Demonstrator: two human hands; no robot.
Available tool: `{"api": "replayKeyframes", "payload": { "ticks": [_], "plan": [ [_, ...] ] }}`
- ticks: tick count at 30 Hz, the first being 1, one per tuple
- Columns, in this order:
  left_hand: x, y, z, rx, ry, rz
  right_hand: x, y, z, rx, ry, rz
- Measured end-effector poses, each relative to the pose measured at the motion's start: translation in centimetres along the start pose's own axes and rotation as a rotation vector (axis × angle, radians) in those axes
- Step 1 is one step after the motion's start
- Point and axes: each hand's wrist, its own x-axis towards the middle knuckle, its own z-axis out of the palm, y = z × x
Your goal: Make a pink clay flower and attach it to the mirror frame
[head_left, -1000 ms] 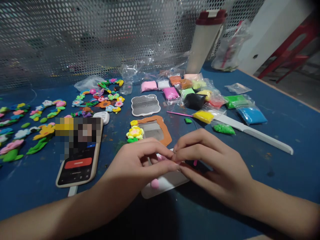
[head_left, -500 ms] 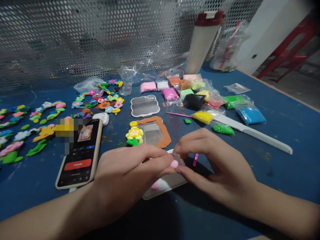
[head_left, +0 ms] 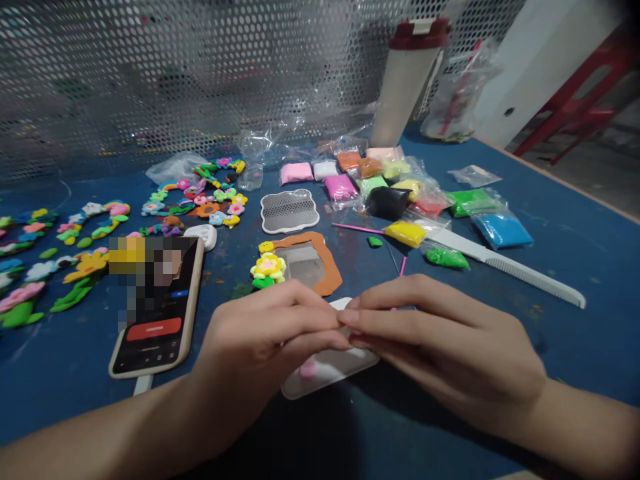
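Left hand (head_left: 260,340) and right hand (head_left: 450,340) meeting at the fingertips, grasp hidden and undeterminable, white-rimmed plate (head_left: 327,377) beneath, pink clay lump (head_left: 307,368) on it.

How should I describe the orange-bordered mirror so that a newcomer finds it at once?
On the blue table, find the phone, then look right, just beyond the left hand. There lies a mirror with an orange border and a yellow flower at its left. The white-rimmed mirror behind has neither.
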Motion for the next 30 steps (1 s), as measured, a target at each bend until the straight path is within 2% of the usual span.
{"api": "replayKeyframes", "payload": {
  "ticks": [4, 8, 11, 14, 18, 20, 26, 30],
  "plan": [
    [0.5, -0.1, 0.0, 0.069, 0.046, -0.073, 0.1, 0.3, 0.2, 0.097, 0.055, 0.122],
    [0.7, -0.1, 0.0, 0.047, 0.017, -0.12, 0.3, 0.6, 0.5, 0.196, 0.068, 0.229],
    [0.8, -0.3, 0.1, -0.013, -0.021, -0.166, 0.3, 0.5, 0.6, 0.188, 0.039, 0.27],
    [1.0, -0.4, 0.2, -0.131, -0.077, -0.282, 0.3, 0.5, 0.6, 0.135, 0.022, 0.272],
    [1.2, -0.1, 0.4, -0.446, -0.171, -0.626, 0.2, 0.4, 0.8, 0.129, 0.001, 0.238],
    [1.1, 0.1, 0.6, -0.564, -0.191, -0.751, 0.2, 0.3, 0.9, 0.134, -0.017, 0.224],
    [0.8, 0.4, 0.8, -0.636, -0.208, -0.858, 0.3, 0.3, 1.0, 0.181, -0.004, 0.191],
    [1.0, 0.4, 0.7, -0.693, -0.212, -0.902, 0.2, 0.5, 1.0, 0.166, -0.039, 0.188]
  ]
}}
